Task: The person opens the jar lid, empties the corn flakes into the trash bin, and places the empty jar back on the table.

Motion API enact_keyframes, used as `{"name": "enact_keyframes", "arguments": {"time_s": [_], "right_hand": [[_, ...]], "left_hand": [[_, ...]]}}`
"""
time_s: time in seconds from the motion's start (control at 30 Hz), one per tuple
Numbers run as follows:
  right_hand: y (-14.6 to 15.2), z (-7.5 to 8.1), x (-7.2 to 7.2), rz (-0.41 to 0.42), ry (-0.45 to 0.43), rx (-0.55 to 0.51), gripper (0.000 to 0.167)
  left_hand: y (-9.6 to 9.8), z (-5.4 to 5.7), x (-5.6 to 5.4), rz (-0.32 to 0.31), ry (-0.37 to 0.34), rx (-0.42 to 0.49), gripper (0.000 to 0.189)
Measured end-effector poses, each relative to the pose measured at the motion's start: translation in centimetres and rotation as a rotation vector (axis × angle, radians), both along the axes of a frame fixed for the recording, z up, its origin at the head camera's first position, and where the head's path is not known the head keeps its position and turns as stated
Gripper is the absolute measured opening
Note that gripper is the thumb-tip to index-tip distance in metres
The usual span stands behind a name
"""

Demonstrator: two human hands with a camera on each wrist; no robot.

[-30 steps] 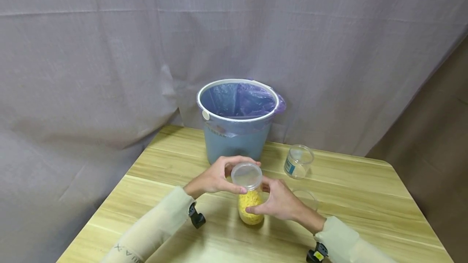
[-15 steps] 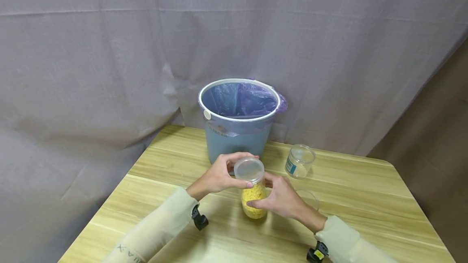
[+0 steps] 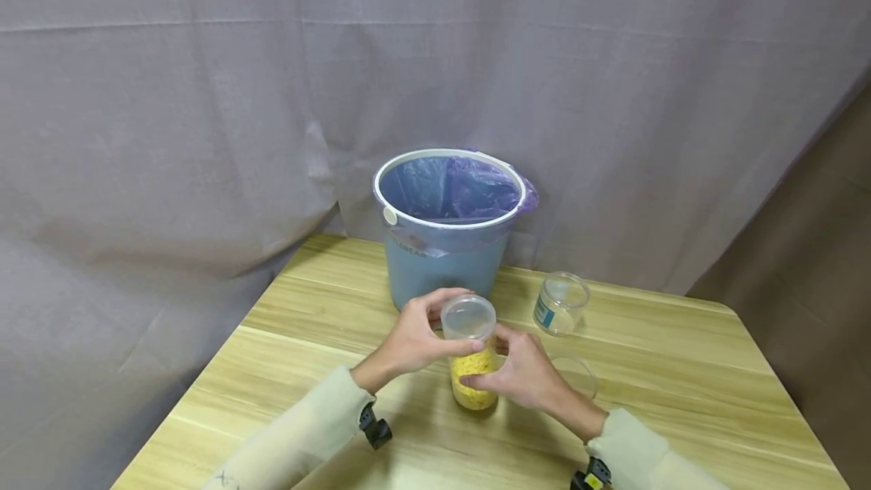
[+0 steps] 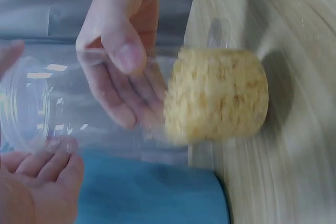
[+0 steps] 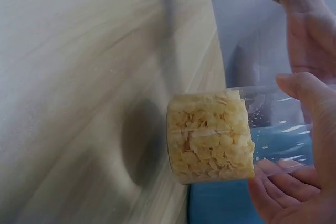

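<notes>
A clear jar (image 3: 473,384), about half full of yellow flakes, stands nearly upright between both hands in the head view. Its translucent lid (image 3: 469,314) covers the top. My left hand (image 3: 416,335) curls round the lid end, thumb at the near side and fingers behind. Lower down, my right hand (image 3: 520,369) grips the jar's body, its thumb across the front. Both wrist views show the jar sideways; the flakes (image 5: 212,137) fill its lower end, close over the tabletop. In the left wrist view, the left fingers (image 4: 60,171) lie along the lid end.
Behind the hands stands a blue bucket (image 3: 442,271) with a white rim and a purple plastic liner. To its right is a clear tub (image 3: 561,305) with a blue label. A clear round lid (image 3: 594,388) lies on the wooden table (image 3: 680,369), partly behind the right hand.
The jar has shifted slightly away and to the right in the head view, with both hands on it. The left thumb has moved a little right across the lid end.
</notes>
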State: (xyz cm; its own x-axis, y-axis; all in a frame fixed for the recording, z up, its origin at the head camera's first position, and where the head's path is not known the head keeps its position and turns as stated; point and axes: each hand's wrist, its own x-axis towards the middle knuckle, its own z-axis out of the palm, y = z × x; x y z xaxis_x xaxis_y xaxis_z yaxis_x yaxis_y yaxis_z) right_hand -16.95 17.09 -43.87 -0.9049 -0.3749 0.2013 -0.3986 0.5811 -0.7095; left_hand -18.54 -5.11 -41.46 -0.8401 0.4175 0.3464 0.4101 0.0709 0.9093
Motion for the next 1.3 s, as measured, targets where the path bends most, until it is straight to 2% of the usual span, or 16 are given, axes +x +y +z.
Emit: {"name": "enact_keyframes", "arguments": {"time_s": [0.1,0.23,0.33,0.47,0.63,0.77,0.9,1.0,1.17,1.3], "right_hand": [[0.2,0.1,0.1,0.024,-0.017,0.003,0.078],[0.4,0.4,0.3,0.050,-0.033,0.011,0.081],[0.4,0.6,0.4,0.057,-0.052,0.012,0.080],[0.3,0.6,0.6,0.079,-0.079,0.009,0.080],[0.4,0.5,0.6,0.130,-0.096,0.016,0.084],[0.5,0.4,0.5,0.144,-0.095,0.004,0.082],[0.5,0.4,0.5,0.128,-0.099,-0.008,0.081],[0.5,0.3,0.4,0.102,-0.104,-0.004,0.081],[0.4,0.1,0.2,0.057,-0.103,0.009,0.085],[0.4,0.0,0.1,0.034,-0.078,0.022,0.086]], "left_hand": [[-0.8,-0.4,-0.4,-0.105,-0.015,0.029,0.073],[-2.2,-1.1,-1.4,-0.308,-0.013,0.115,0.076],[-2.9,-1.3,-2.2,-0.433,-0.012,0.164,0.077],[-2.9,-1.2,-2.9,-0.526,-0.025,0.181,0.077],[-2.7,-1.2,-3.3,-0.564,-0.027,0.196,0.076],[-2.6,-1.2,-3.2,-0.540,-0.044,0.199,0.073],[-2.6,-1.2,-3.0,-0.471,-0.055,0.181,0.072],[-2.5,-1.3,-2.8,-0.386,-0.055,0.155,0.072],[-2.1,-1.4,-2.2,-0.212,-0.069,0.116,0.068],[-1.5,-1.4,-1.8,-0.122,-0.069,0.117,0.067]]}}
